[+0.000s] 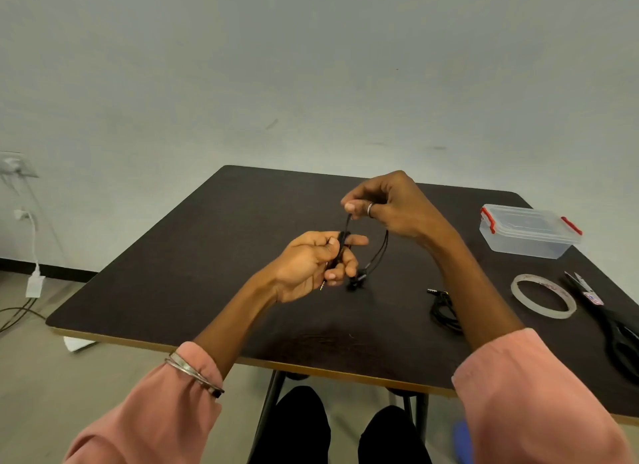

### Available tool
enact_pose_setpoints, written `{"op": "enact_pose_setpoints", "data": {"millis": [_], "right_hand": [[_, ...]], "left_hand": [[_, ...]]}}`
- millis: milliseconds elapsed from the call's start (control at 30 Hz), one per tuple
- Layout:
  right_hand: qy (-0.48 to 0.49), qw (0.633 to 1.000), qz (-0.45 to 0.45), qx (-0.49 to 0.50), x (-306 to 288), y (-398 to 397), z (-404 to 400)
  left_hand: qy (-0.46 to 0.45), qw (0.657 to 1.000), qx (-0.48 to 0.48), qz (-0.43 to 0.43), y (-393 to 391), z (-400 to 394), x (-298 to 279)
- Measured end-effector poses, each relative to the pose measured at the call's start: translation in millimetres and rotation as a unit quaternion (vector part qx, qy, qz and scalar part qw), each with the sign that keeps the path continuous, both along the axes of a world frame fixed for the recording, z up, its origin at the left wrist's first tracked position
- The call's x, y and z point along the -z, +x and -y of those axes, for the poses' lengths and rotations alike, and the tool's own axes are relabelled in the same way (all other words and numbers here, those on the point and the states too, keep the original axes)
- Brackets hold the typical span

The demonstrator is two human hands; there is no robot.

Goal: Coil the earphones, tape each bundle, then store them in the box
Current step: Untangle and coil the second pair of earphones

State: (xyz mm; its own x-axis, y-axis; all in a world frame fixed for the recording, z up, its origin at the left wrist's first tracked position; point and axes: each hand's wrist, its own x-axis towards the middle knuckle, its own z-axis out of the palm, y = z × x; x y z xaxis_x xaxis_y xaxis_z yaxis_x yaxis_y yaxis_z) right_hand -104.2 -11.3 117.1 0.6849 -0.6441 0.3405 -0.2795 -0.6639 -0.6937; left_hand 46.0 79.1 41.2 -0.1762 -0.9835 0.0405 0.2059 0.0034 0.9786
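Observation:
Above the middle of the dark table (193,266), my left hand (311,266) is shut on a partly wound bundle of black earphones (375,256), with the coils wrapped around its fingers. My right hand (390,204) is raised a little higher and pinches the free end of the same cable. Below it a loop hangs down, and the earbuds dangle just over the tabletop. A second black earphone cable (442,311) lies loose on the table, partly hidden by my right forearm. The clear plastic box (525,232) with red clips stands shut at the far right.
A roll of clear tape (543,296) lies flat at the right, with black scissors (608,322) beside it near the right edge. The wall is close behind the table. Cables and a plug hang at the left wall. My knees are under the front edge.

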Motion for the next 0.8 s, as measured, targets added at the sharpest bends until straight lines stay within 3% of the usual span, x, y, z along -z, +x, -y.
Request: {"op": "enact_pose_setpoints", "data": {"millis": [100, 233, 367, 533, 667, 800], "right_hand": [[0.062, 0.996, 0.059, -0.002, 8.9, 0.9, 4.5], [0.154, 0.977, 0.144, 0.012, 48.4, 4.7, 2.4], [0.195, 0.974, 0.117, 0.009, 80.2, 9.5, -15.3], [0.041, 0.997, -0.060, -0.014, 83.5, 17.5, -38.5], [-0.111, 0.968, -0.222, -0.034, 72.3, 27.7, -44.7], [-0.163, 0.952, -0.252, -0.054, 61.2, 27.7, -47.8]], "left_hand": [[-0.014, 0.997, 0.036, -0.069, 2.5, 0.1, -4.6], [-0.061, 0.985, 0.011, -0.160, 8.5, 5.1, -13.2], [-0.071, 0.980, -0.082, -0.164, 18.3, 8.6, -24.5], [-0.063, 0.971, -0.204, -0.108, 32.3, 15.5, -32.3], [-0.052, 0.962, -0.263, -0.042, 32.2, 17.1, -26.8], [-0.061, 0.959, -0.275, 0.040, 27.1, 17.0, -18.6]]}}
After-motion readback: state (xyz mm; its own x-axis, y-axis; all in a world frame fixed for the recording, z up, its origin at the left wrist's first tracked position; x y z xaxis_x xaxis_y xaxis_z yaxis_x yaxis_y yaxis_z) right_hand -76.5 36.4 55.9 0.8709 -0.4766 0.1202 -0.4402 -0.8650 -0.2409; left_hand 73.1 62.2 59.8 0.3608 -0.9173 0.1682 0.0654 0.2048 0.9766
